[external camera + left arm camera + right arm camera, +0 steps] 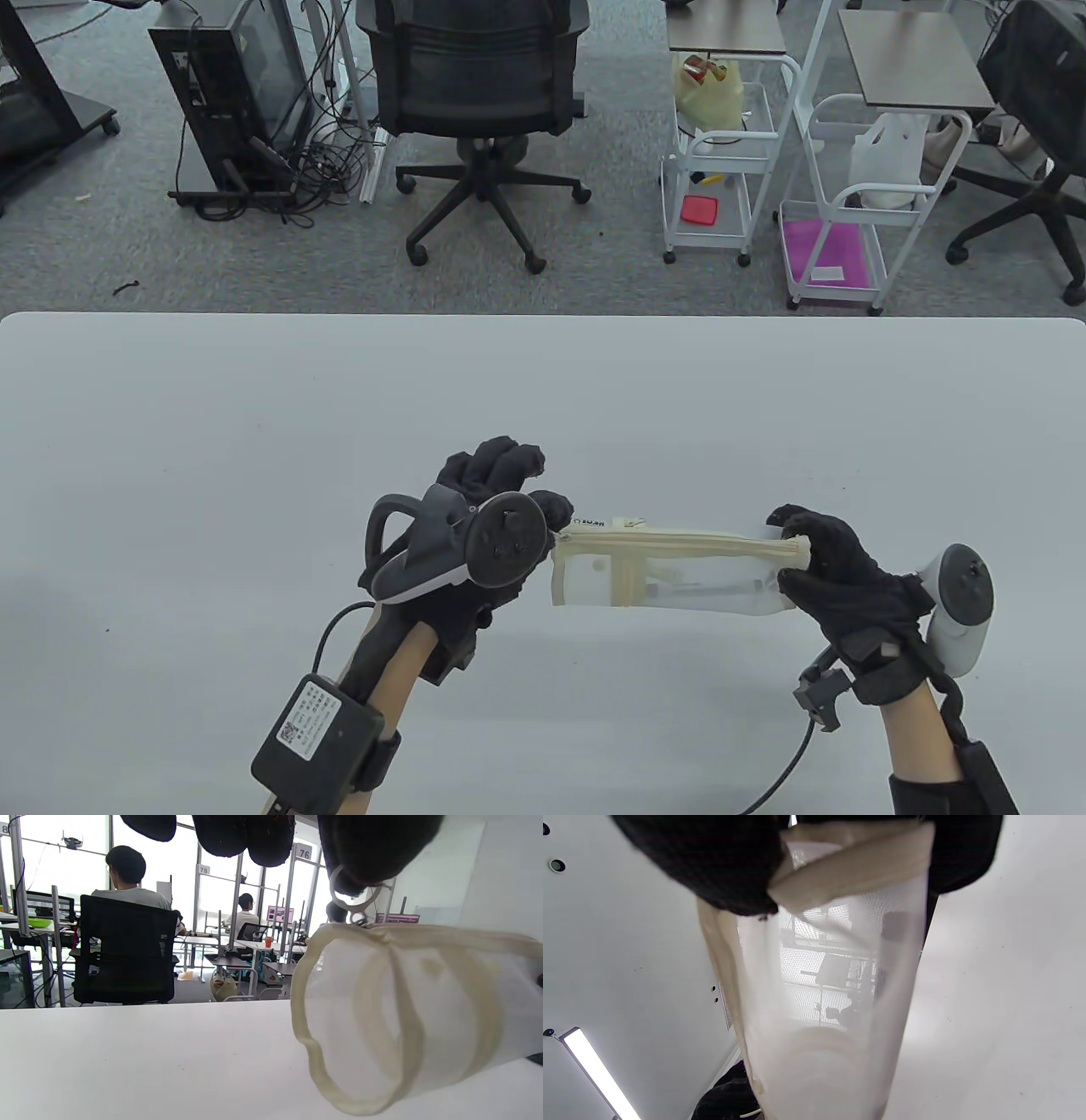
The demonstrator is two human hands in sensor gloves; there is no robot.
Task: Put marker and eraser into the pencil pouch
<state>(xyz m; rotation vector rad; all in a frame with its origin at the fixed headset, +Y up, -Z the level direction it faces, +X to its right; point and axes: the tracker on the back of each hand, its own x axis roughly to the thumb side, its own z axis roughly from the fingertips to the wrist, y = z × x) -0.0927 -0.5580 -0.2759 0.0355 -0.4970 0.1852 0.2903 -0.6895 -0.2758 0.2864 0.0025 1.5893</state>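
Pencil pouch (670, 573) is held between both hands, low-centre over the table (254, 407), long axis roughly 9-to-3 o'clock, zipper edge on top. It's translucent white with cream trim. A dark-tipped marker (704, 586) shows through the wall, lying lengthwise inside. Eraser: can't make it out in any view.

Right hand (836, 577) grips the pouch's 3 o'clock end, fingers curled over the top corner and thumb below. Right wrist view confirms: gloved fingers (712, 866) pinch the cream end tab (848, 866).

Left hand (496, 509) is at the 9 o'clock end, fingertips closed on the zipper side. Left wrist view shows a metal pull ring (354, 895) caught at the fingertip (373, 849), the pouch end hanging just below it.

Office chair (475, 93) at 12 o'clock beyond the table, white carts (721, 170) at 1 o'clock.
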